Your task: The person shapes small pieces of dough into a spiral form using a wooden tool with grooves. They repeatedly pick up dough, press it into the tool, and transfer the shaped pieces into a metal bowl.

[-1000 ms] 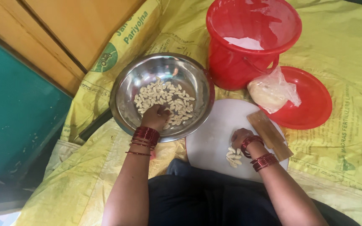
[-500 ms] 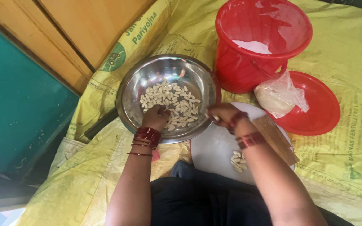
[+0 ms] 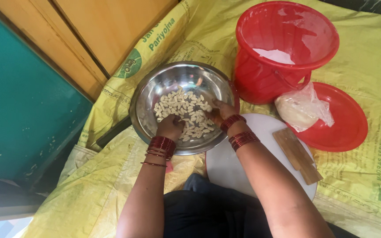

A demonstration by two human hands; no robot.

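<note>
A steel bowl [image 3: 155, 92] sits in front of me, holding several small pale dough pieces [image 3: 181, 108]. My left hand [image 3: 169, 126] rests inside the bowl's near side, fingers curled down among the pieces. My right hand [image 3: 221, 112] reaches in over the right rim, fingers bent onto the pieces. Whether either hand grips any pieces is hidden. Both wrists carry red bangles. A round white board [image 3: 225, 167] lies just right of the bowl, under my right forearm.
A red bucket [image 3: 283, 66] with white flour stands behind the board. A red lid [image 3: 349, 123] beside it bears a plastic bag of dough [image 3: 303, 110]. A flat wooden piece [image 3: 297, 155] lies on the board. Yellow sacks cover the floor; wooden doors stand at left.
My right hand left the pile on the white board and moved left into the steel bowl. My left hand stayed in the bowl.
</note>
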